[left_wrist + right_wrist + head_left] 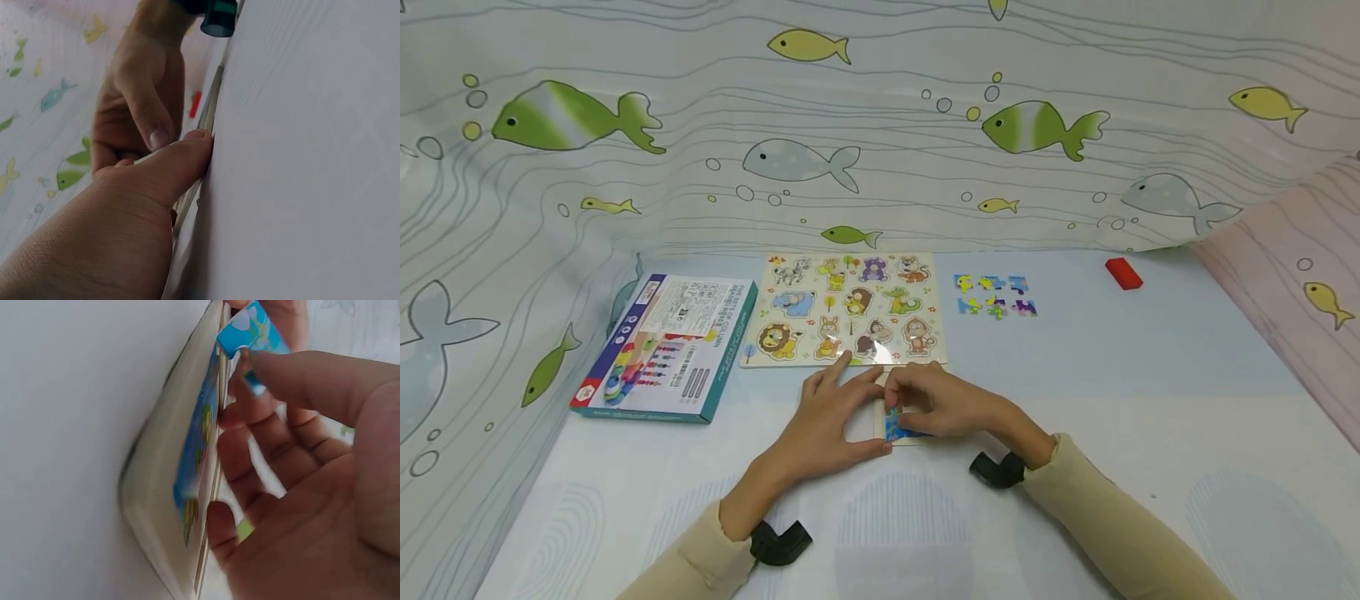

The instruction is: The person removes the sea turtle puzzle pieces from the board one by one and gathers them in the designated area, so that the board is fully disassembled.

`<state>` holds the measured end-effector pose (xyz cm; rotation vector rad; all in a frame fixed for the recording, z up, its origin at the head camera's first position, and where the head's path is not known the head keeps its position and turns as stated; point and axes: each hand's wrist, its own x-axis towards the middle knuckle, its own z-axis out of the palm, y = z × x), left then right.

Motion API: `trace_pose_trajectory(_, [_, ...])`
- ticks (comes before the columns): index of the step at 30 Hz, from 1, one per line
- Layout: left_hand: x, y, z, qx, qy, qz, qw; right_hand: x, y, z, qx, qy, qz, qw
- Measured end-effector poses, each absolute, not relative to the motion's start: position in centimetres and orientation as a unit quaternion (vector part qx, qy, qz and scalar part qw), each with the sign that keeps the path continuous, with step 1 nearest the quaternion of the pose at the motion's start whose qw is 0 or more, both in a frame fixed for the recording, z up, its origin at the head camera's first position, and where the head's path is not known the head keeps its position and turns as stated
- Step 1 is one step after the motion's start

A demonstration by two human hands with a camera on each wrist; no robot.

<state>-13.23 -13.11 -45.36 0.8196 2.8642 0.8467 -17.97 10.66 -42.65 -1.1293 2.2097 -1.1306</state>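
A small pale puzzle tray lies between the two hands, partly covered by them. Blue jigsaw pieces sit inside it in the right wrist view. My left hand is spread along the tray's left side, thumb at the near edge and index finger towards the far edge. In the left wrist view its straight thumb touches the tray's rim. Over the tray, my right hand pinches a light blue jigsaw piece between thumb and fingertip, tilted above the tray. That piece is mostly hidden in the head view.
Beyond the tray lies an animal puzzle board. Several loose jigsaw pieces lie to its right, in two rows. A red block is at the far right, and a flat toy box at the left.
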Motion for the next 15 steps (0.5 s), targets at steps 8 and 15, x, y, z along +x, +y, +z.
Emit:
trace_pose_trajectory(8, [-13.2, -13.1, -45.3, 0.262, 0.925, 0.275, 0.028, -18.8, 11.9, -41.6, -0.384, 0.769, -0.464, 0.214])
trace_pose_trajectory(15, [-13.2, -13.0, -45.3, 0.256, 0.927, 0.273, 0.036, -20.9, 14.6, -41.0, -0.331, 0.793, -0.489, 0.15])
